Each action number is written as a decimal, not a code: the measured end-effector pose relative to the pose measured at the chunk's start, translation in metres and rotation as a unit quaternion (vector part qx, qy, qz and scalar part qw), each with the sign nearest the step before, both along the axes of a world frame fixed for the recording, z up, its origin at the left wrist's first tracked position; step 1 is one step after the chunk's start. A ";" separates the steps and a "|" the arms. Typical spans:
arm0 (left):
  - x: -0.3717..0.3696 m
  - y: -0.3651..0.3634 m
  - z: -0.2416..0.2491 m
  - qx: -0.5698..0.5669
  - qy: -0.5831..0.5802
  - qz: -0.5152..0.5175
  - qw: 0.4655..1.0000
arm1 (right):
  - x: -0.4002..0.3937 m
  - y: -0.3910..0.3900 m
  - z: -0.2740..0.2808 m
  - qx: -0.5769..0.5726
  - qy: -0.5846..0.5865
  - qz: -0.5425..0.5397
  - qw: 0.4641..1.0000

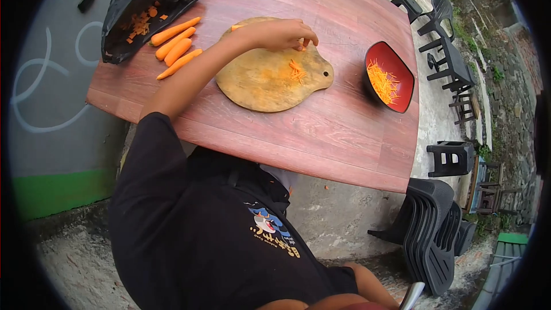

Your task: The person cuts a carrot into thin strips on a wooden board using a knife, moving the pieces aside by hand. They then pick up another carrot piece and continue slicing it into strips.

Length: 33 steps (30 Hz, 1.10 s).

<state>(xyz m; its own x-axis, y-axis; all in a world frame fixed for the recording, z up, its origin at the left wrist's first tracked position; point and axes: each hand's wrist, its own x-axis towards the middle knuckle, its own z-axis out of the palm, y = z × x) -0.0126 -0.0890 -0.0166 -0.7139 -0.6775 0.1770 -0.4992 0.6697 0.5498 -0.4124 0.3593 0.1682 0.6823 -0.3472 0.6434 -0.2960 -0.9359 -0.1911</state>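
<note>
My left hand [287, 34] is over the far part of a round wooden cutting board [247, 89], fingers bent and pinched, with small orange bits of carrot showing at the fingertips. Just below it on the board lies a small heap of carrot strips [297, 73]. Another orange piece shows at the board's far left edge, partly behind my wrist. My right forearm [370, 287] reaches out of the bottom of the picture, so the hand is hidden. Close to it, a shiny metal blade-like piece [412, 297] sticks up from the lower edge.
Several whole carrots [178, 50] lie left of the board, beside a black plastic bag [123, 8] with carrot scraps. A red and black bowl [406, 83] of shredded carrot stands at the right of the wooden table [321, 132]. Stacked black chairs [427, 235] stand beyond the table's right corner.
</note>
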 end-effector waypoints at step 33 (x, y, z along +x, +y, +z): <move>-0.023 -0.002 0.013 -0.007 -0.105 0.073 0.992 | -0.057 -0.051 -0.045 -0.033 -0.142 -0.142 0.979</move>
